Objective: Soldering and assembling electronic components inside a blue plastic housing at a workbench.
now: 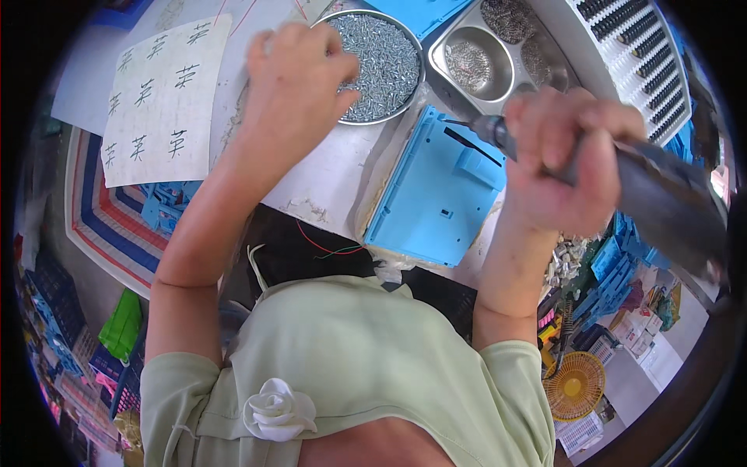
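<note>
My left hand is over the left side of a round metal dish filled with small silver screws. Its fingers are bent and apart, a little blurred, and nothing shows between them. In my right hand is a dark electric screwdriver, its bit pointing left over the top edge of a light-blue plastic panel. The panel lies tilted on the white table in front of me. A thin black strip shows across its upper part.
A metal tray with round cups of small parts stands at the back right, beside a white rack with rows of black pieces. A handwritten sheet hangs over the table's left edge. A striped container stands left, a yellow basket lower right.
</note>
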The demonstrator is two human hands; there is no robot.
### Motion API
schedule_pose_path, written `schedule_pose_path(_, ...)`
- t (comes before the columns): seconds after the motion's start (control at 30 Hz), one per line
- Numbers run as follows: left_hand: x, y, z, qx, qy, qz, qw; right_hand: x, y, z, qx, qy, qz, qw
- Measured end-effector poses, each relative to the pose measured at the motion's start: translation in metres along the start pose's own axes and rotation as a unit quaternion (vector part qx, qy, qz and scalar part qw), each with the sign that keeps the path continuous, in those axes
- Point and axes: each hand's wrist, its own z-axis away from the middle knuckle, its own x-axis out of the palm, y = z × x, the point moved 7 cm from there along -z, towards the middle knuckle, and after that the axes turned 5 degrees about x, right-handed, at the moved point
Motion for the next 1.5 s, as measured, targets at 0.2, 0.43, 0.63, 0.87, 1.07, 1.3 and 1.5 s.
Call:
schedule_pose_path(0.2, 0.011, -0.003, 0.005, -0.019, -0.010, 0.041, 0.999, -0.006, 0.026, -0.008, -0.058, 0.039, -0.010, 0.997)
schedule_pose_path(0.43, 0.000, -0.002, -0.001, -0.047, 0.016, 0.209, 0.977, -0.001, 0.031, -0.007, -0.026, 0.052, 0.009, 0.998)
schedule_pose_path(0.63, 0.006, 0.004, 0.014, -0.128, -0.019, 0.318, 0.939, 0.003, 0.039, -0.001, 0.025, 0.086, 0.131, 0.987)
schedule_pose_path(0.87, 0.000, 0.017, 0.021, -0.067, -0.015, 0.276, 0.959, 0.008, 0.027, -0.002, 0.020, 0.063, 0.077, 0.995)
schedule_pose_path(1.07, 0.000, 0.030, 0.030, 0.000, -0.034, 0.266, 0.963, 0.015, 0.027, 0.019, 0.029, 0.048, 0.112, 0.992)
schedule_pose_path(1.3, -0.002, 0.047, 0.030, 0.057, 0.023, 0.260, 0.964, 0.015, 0.026, 0.017, 0.054, 0.055, 0.127, 0.989)
schedule_pose_path(1.5, -0.007, 0.054, 0.030, 0.067, 0.044, 0.275, 0.958, 0.039, -0.012, 0.011, 0.002, -0.076, -0.019, 0.997)
